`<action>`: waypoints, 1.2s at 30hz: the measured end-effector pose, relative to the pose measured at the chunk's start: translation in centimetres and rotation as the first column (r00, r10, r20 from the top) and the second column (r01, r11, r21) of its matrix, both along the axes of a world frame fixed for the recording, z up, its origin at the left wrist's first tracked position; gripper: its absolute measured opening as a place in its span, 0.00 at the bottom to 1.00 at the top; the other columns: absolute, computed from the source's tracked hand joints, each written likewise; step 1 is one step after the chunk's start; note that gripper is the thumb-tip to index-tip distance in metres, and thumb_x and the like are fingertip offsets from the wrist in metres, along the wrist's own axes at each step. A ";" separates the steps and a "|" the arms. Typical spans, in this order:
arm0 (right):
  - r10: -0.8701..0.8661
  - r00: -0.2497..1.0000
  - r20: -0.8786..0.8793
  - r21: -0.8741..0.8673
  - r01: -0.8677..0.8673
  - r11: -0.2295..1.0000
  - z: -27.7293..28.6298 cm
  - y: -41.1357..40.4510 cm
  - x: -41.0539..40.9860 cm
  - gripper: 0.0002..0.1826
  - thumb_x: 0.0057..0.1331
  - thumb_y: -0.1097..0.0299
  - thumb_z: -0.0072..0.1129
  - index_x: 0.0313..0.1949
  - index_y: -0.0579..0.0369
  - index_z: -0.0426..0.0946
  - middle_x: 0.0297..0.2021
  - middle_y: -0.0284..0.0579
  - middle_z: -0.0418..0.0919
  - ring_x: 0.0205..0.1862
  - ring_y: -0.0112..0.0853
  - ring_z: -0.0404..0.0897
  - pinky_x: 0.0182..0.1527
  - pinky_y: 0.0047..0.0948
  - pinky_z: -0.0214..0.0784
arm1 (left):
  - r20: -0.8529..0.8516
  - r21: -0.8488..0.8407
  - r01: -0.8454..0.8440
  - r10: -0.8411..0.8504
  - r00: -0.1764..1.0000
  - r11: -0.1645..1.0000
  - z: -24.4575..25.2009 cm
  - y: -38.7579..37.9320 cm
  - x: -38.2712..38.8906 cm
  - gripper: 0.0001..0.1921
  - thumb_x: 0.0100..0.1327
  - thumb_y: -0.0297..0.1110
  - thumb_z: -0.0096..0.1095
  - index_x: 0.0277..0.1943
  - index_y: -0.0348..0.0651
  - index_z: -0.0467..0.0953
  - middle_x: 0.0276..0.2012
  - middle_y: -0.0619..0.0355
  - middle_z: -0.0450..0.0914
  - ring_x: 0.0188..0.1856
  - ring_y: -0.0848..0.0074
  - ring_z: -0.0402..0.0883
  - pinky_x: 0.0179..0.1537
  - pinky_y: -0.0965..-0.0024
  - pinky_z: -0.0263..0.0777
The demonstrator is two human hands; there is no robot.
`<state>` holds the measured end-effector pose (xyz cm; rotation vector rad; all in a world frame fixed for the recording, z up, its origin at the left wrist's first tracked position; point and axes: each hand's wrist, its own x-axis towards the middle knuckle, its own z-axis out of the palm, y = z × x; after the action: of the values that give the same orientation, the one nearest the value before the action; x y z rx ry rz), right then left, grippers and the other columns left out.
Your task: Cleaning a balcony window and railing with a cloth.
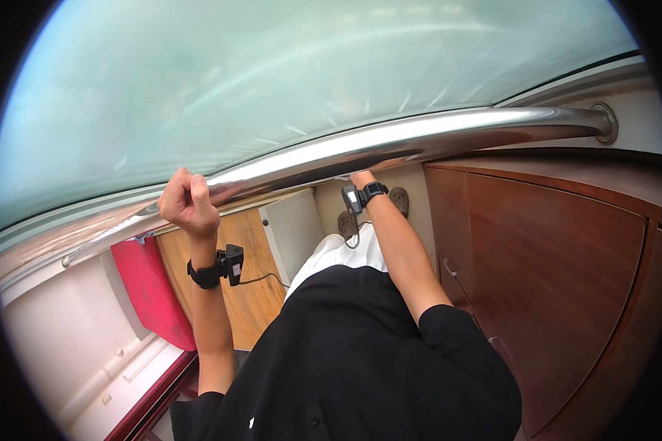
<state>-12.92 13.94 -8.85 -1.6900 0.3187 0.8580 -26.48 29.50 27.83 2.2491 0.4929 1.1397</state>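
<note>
My left hand is curled into a fist beside a thick polished metal rail, its thumb lying along the bent fingers. The hand covers part of the rail, and nothing shows inside the fist. My right hand reaches low under the rail, which hides most of its fingers. A small pale patch shows beside it, too little to name. Each wrist wears a black strap with a small cabled device, the left device and the right device. Behind the rail stretches a large greenish glass pane.
Dark reddish-brown wooden cabinets stand on my right. To the left are a red panel, a wood-grain board and a white panel. A white pipe runs along the lower left wall. Brown clogs are below.
</note>
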 end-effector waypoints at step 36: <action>0.182 0.974 -0.136 0.024 -0.180 0.983 4.1 -6.7 -0.7 0.28 0.55 0.44 0.59 0.31 0.65 0.79 0.27 0.43 0.79 0.27 0.29 0.77 0.26 0.32 0.71 | 0.049 0.069 0.000 -0.003 0.999 0.998 -0.6 0.6 -0.6 0.13 0.52 0.21 0.52 0.16 0.37 0.59 0.12 0.61 0.54 0.15 0.82 0.52 0.17 0.74 0.45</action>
<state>-13.58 7.19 -4.77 -1.6706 0.2547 1.1125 -27.07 30.08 27.26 2.2729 0.4383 1.2257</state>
